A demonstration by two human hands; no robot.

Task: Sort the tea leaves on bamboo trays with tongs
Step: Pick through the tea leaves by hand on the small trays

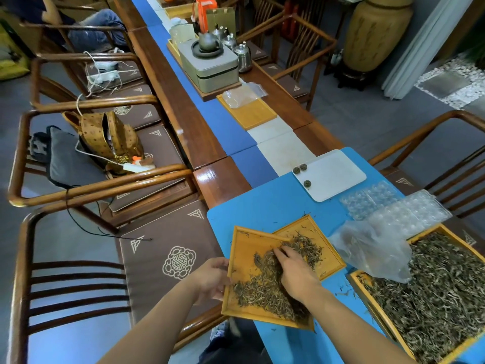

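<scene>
Tea leaves (270, 287) heaped at 5 o'clock on the near bamboo tray (245, 252). Left hand (212, 278) grips its 9 o'clock rim; right hand (294, 271) rakes leaves, fingers together. Tray overhangs table edge (217, 232); tilt may spill leaves. Tongs unseen.

long wooden counter (183, 119) with a blue mat (262, 203) over the near end. on the mat: two small bamboo trays (329, 252) of tea leaves overlapping, a big tray (367, 292) full of leaves at right, a white tray (338, 174) with three little tea balls, clear blister packs (399, 206), a crumpled plastic bag (372, 250)
</scene>
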